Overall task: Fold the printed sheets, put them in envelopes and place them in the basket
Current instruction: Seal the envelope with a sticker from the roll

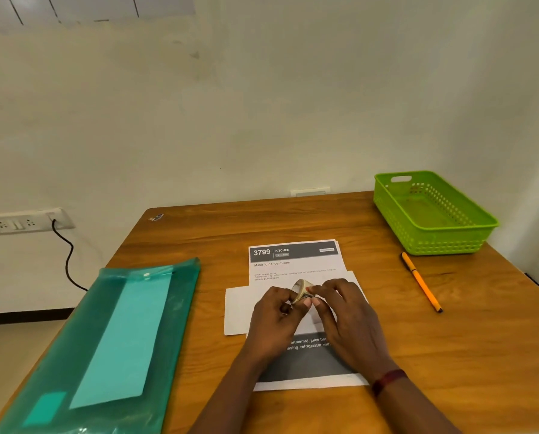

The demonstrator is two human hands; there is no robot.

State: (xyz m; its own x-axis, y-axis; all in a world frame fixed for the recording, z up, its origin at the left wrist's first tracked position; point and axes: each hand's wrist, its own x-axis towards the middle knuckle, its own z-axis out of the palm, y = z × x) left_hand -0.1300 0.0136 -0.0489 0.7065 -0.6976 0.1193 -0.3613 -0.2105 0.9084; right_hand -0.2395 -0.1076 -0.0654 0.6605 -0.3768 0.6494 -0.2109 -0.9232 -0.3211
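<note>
A stack of printed sheets (293,261) headed "3799 KITCHEN" lies in the middle of the wooden table (261,220). A white envelope (240,308) lies across the sheets, partly hidden by my hands. My left hand (274,317) grips a small roll of clear tape (301,288) just above the envelope. My right hand (340,311) pinches the roll's edge with thumb and forefinger. A green plastic basket (431,236) stands at the table's far right corner with nothing in it.
A translucent green document folder (121,339) with a pale sheet inside lies along the left side of the table. An orange pen (420,285) lies to the right, in front of the basket. A wall socket with a black cable (64,249) sits at left.
</note>
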